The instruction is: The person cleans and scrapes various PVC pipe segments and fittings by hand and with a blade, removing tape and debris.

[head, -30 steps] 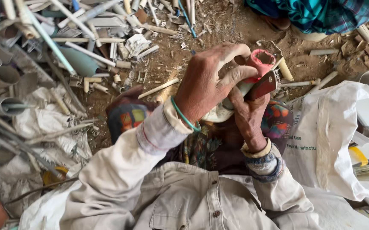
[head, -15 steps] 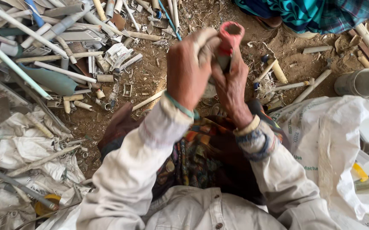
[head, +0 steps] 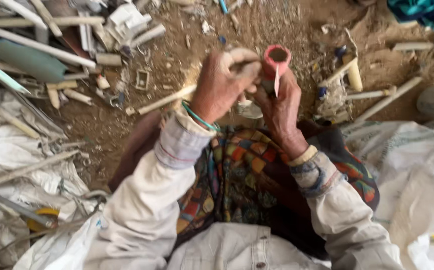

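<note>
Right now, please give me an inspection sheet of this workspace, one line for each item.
Surface: bare dirt ground, littered with small bits.
Job's things: a short red pipe piece, open end up, held between both hands.
Clutter: white pipes and broken plastic at upper left; a pale pipe fitting at right; white woven sacks on both sides.
Hands: left hand presses the pipe piece's side; right hand grips it from below.
Cables: nothing seen.
Surroundings: patterned cloth over the lap; teal cloth at top right.

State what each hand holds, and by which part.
Right hand grips the pink pipe piece below its open top end. Left hand pinches something pale beside it; what cannot be told.
</note>
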